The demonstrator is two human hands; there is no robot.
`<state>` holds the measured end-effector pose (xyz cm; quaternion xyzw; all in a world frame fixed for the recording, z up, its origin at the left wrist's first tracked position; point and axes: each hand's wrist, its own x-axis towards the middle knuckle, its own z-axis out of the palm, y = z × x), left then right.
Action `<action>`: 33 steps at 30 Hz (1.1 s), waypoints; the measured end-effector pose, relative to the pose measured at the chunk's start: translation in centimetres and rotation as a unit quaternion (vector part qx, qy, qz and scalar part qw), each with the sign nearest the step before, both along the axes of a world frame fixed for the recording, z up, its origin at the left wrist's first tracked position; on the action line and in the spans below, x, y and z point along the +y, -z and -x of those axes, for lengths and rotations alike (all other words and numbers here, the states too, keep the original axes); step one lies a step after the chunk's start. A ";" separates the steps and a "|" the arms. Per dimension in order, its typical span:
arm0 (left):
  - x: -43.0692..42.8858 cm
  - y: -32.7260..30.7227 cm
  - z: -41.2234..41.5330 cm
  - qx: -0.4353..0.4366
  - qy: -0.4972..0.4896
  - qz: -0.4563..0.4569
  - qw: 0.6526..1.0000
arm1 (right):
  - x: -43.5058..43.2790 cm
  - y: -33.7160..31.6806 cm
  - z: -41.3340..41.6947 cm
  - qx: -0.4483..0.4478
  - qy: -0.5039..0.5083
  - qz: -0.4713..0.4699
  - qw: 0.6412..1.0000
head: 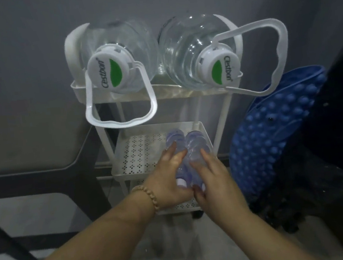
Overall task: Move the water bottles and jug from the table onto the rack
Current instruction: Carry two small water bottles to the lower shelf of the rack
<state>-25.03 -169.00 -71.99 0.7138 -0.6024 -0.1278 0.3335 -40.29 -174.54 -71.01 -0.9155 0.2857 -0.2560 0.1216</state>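
Two small clear water bottles lie side by side on the perforated middle shelf (pixel 135 152) of a white rack, white caps toward me. My left hand (pixel 167 178) grips the left bottle (pixel 174 137) near its neck, with its fingers laid along the top. My right hand (pixel 215 178) holds the right bottle (pixel 195 140) the same way. Two large clear jugs lie on their sides on the top shelf (pixel 78 90). The left jug (pixel 120 46) and right jug (pixel 187 44) have white and green caps and white carry handles pointing at me.
A blue bumpy mat (pixel 271 130) leans against dark objects just right of the rack. A dark-framed glass surface (pixel 37 207) sits low on the left, with a grey wall behind. The left jug's handle (pixel 121 122) hangs down over the middle shelf.
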 end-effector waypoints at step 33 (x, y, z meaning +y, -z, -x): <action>-3.8 2.6 -0.3 -0.197 -0.017 0.037 0.979 | -4.7 2.9 -4.2 0.131 0.116 0.192 0.966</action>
